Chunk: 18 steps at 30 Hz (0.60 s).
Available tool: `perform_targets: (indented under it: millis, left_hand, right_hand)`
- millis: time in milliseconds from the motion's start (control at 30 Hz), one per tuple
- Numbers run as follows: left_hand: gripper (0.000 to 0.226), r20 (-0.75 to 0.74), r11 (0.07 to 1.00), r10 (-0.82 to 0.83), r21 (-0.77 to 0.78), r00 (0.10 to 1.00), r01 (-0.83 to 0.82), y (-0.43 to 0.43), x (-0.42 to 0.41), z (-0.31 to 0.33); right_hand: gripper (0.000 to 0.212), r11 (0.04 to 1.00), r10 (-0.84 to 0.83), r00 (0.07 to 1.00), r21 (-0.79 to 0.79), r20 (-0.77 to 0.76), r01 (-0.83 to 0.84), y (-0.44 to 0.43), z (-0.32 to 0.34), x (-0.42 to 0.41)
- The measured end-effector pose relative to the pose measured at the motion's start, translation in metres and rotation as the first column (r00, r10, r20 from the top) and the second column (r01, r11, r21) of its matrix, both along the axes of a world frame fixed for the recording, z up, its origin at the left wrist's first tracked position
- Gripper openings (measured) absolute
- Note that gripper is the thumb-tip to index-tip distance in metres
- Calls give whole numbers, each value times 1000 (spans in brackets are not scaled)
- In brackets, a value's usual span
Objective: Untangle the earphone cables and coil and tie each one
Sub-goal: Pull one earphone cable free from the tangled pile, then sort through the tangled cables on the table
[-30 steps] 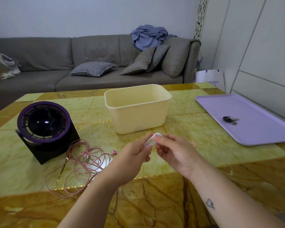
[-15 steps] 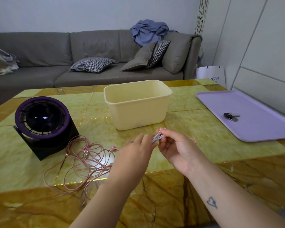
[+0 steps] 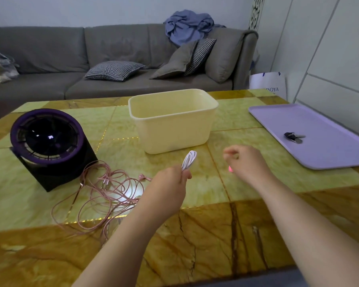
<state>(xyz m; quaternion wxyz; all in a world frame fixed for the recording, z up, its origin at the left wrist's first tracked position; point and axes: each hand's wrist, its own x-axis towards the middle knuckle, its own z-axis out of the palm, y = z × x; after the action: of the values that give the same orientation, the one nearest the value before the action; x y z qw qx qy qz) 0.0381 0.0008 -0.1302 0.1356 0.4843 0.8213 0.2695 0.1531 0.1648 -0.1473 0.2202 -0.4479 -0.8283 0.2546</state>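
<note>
White coil (image 3: 189, 160) is now pinched by the left hand (image 3: 170, 183) alone, its fingers closed round the lower end above the surface (image 3: 195, 235), since the right hand (image 3: 247, 162) has been drawn off rightward, fingers loosely curled, and whether the pink speck (image 3: 230, 168) beneath is held cannot be told. One cable is thus judged coiled, its tie unseen. Beside the fan (image 3: 48, 146), the pink cable (image 3: 104, 193) is left tangled; nothing is seen between coil and tub (image 3: 172, 125), with the tray (image 3: 330, 154) and keys (image 3: 294, 137) well apart.

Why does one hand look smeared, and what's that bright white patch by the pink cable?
Head view: the right hand is motion-blurred, the left hand gripping the white cable is sharp. Head view: the patch is glare on the glossy table under the pink cable.
</note>
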Motion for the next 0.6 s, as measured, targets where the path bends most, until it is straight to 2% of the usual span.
perform_targets:
  millis: [100,167,267,333,467,600]
  left_hand:
    - [26,36,1000,2,20,999,-3,-2,-2,2]
    - [25,48,1000,-4,22,999,3,-3,-3,2]
    - [25,118,999,2,32,993,-6,-3,-4,1]
    - [26,211,998,23,55,977,-35,-3,-4,0]
    - [28,336,981,43,164,941,-104,-1,-1,0]
    - [25,377,962,17,247,926,-118,0,7,4]
  right_hand:
    - [39,999,39,957,15,289,-45,19,-25,6]
    - [30,999,28,945,33,327,-41,22,-33,8]
    - [17,999,24,982,19,188,-28,21,-30,8]
    - [12,992,68,998,-105,-9,-69,14,-21,5]
    - [9,914,156,924,-303,-348,-268,-16,4,-4]
    - [10,899,215,878,-263,-428,-349,-40,15,-7]
